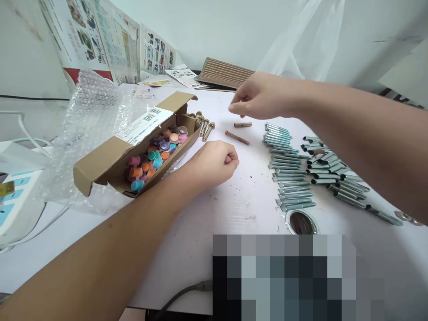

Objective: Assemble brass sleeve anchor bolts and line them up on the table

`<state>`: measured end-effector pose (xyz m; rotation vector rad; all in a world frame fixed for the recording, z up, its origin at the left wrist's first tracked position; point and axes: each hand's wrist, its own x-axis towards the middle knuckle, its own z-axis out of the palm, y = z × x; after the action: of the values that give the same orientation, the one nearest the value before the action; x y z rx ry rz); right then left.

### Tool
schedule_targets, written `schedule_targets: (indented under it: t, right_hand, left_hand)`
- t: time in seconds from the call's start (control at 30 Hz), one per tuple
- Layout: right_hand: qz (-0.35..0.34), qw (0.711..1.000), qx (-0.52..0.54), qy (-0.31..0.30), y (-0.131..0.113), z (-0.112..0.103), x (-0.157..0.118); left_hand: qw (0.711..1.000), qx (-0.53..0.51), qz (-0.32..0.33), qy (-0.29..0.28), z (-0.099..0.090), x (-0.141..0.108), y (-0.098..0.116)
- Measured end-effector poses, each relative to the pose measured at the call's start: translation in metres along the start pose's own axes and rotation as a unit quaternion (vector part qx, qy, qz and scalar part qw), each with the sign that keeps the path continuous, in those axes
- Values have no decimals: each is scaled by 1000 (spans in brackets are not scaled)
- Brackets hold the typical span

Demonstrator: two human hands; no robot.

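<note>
My left hand [216,162] rests at the middle of the white table, beside the open cardboard box [100,156] of colourful little pots [157,154]. Its fingers are curled closed; what they hold, if anything, is hidden. Over the table's far part hovers my right hand [256,96], fingers curled down, their tips partly hidden. Below it lie a short bronze tube [243,125] and a thin bronze rod [237,137], apart from each other. Several brass-coloured bolts [207,131] lie between the box and these pieces.
Silvery bolts [294,185] lie in a column on the right, with metal tubes [327,165] heaped beyond them. A round dark-centred object [301,222] sits nearer. Bubble wrap [90,107] is behind the box; a slatted mat [227,73] lies at the back. The lower right is pixelated.
</note>
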<state>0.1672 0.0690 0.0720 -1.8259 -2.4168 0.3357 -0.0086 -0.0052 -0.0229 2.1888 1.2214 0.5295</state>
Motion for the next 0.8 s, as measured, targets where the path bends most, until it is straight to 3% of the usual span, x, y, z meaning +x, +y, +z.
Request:
schedule_targets:
  t: [0.13,0.27,0.37,0.57,0.8]
  right_hand:
    - [20,999,-27,-36,21,9,-43]
    - [27,997,-19,-71,31,39,-55]
    - [6,997,-37,-71,30,47,-48]
    - [-43,997,-71,-8,17,37,-14]
    - [-50,997,-49,-20,14,47,1]
  left_hand:
    - [996,60,-50,36,-2,-1,7]
    - [964,173,-178,93,-7,-1,18]
    - [944,218,-230,96,-12,2,20]
    - [923,261,-265,95,-11,20,9]
    - [918,229,-309,100,-17,34,0]
